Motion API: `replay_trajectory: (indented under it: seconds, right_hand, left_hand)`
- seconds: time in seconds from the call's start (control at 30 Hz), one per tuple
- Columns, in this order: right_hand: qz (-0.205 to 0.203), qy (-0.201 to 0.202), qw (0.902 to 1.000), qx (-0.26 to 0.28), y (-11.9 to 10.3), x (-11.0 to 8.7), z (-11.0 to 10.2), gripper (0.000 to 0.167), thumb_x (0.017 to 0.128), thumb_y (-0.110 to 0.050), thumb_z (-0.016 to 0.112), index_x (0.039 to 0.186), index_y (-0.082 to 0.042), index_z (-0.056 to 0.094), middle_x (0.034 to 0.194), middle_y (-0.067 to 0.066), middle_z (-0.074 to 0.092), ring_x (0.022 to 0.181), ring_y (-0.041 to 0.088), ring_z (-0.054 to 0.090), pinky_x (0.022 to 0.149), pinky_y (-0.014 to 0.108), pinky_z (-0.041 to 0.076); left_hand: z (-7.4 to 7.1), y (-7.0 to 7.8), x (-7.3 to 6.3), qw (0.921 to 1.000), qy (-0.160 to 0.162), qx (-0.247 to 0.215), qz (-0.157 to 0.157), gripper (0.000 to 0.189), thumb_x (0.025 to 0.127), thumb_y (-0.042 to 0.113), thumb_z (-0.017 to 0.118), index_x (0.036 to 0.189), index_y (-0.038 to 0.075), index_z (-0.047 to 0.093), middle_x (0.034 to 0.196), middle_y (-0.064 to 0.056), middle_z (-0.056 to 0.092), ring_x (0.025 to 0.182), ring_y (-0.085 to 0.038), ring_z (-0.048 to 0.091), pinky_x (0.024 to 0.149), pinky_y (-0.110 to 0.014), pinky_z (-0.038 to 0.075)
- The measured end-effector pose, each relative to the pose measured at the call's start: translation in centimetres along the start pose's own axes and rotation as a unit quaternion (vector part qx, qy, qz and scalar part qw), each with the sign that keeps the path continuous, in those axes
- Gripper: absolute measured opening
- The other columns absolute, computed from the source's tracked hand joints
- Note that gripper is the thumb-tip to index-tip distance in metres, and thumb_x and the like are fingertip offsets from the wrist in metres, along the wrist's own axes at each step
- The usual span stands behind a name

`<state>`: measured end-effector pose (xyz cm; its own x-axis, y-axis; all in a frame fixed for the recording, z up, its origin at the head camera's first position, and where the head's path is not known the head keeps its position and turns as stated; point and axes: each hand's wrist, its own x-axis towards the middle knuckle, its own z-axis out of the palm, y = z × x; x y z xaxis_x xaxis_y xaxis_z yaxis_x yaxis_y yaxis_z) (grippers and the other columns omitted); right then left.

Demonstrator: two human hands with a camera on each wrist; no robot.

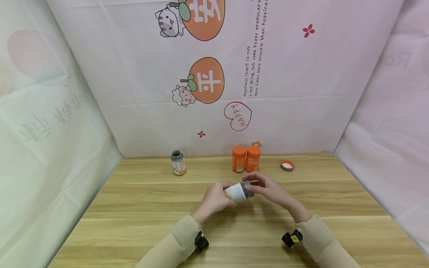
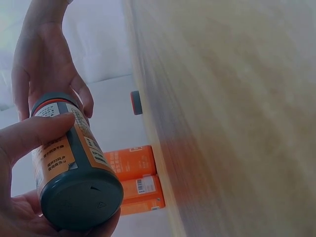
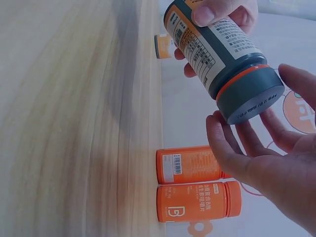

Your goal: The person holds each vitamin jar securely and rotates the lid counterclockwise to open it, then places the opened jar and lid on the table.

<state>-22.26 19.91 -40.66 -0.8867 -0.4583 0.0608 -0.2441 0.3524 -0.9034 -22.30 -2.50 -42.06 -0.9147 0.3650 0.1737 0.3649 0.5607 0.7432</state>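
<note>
Tilted above the table, a white, orange and grey pill bottle (image 1: 235, 192) is gripped round its body by my left hand (image 1: 216, 197). In the left wrist view, the left thumb lies along the label and the dark base of the bottle faces the camera. A grey cap (image 3: 252, 96) with an orange ring sits on the bottle's neck. My right hand (image 1: 268, 188) holds this cap, with thumb and fingers on opposite sides of its rim. The right wrist view shows the palm apart from the cap's flat top.
Two orange bottles (image 1: 238, 159) stand side by side at the table's back edge. Left of them is an uncapped grey-necked bottle (image 1: 178, 163). A loose cap (image 1: 287, 165) lies at the back right, its pale inside facing up. A printed cloth (image 1: 285, 111) hangs behind the wooden table (image 1: 140, 223).
</note>
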Motion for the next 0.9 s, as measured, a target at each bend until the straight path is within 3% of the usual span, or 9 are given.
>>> replay_trajectory:
  seconds: [0.23, 0.53, 0.9]
  right_hand:
    - [0.041, 0.019, 0.9988, -0.015, -0.41, 0.17, 0.22, 0.044, 0.096, -0.041, 0.05, 0.129, -0.012, 0.052, 0.128, 0.012, 0.056, 0.112, 0.027, 0.055, 0.085, 0.04, 0.052]
    - [0.121, 0.024, 0.9921, -0.022, -0.19, 0.61, 0.22, 0.054, 0.095, -0.048, 0.048, 0.128, -0.006, 0.053, 0.116, 0.014, 0.058, 0.101, 0.024, 0.059, 0.084, 0.047, 0.052]
    - [0.144, 0.012, 0.9891, -0.031, -0.36, 0.65, 0.2, 0.057, 0.094, -0.051, 0.048, 0.128, -0.005, 0.053, 0.109, 0.011, 0.06, 0.087, 0.02, 0.06, 0.078, 0.044, 0.053]
  left_hand:
    - [0.13, 0.15, -0.11, 0.9998, 0.002, 0.019, 0.003, 0.058, 0.054, 0.013, 0.088, 0.11, 0.013, 0.071, 0.096, -0.001, 0.072, 0.077, -0.009, 0.058, 0.068, -0.025, 0.047]
    - [0.08, 0.43, -0.21, 0.9997, 0.003, 0.022, 0.002, 0.059, 0.053, 0.012, 0.088, 0.109, 0.013, 0.071, 0.094, -0.001, 0.071, 0.075, -0.009, 0.058, 0.066, -0.024, 0.047]
    - [0.01, 0.51, -0.23, 0.9994, 0.008, 0.035, 0.001, 0.056, 0.052, 0.011, 0.086, 0.106, 0.012, 0.071, 0.088, -0.001, 0.07, 0.071, -0.01, 0.057, 0.063, -0.025, 0.046]
